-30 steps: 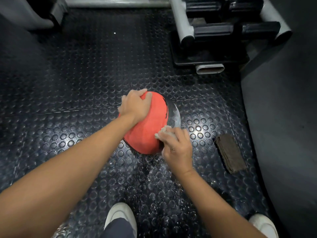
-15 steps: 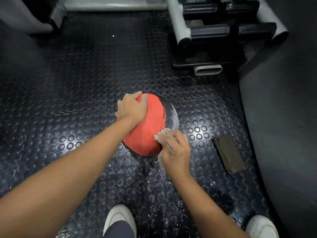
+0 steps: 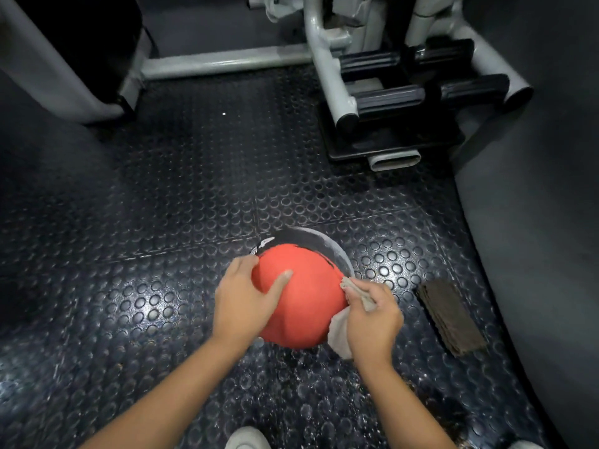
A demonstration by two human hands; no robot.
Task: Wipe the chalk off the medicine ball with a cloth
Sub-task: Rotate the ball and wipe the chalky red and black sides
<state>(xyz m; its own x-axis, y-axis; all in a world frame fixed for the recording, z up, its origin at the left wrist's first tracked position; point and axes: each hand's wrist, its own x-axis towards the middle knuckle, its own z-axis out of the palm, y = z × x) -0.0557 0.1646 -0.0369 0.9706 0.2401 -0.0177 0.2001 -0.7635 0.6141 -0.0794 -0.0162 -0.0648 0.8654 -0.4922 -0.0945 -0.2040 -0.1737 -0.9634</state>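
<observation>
Medicine ball (image 3: 304, 306): left hand (image 3: 241, 306) spread flat on it; right hand (image 3: 372, 322) grips cloth (image 3: 338, 335) against side.

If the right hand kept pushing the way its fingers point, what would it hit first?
The medicine ball, probably at once: the right hand grips the cloth right against its red side.
</observation>
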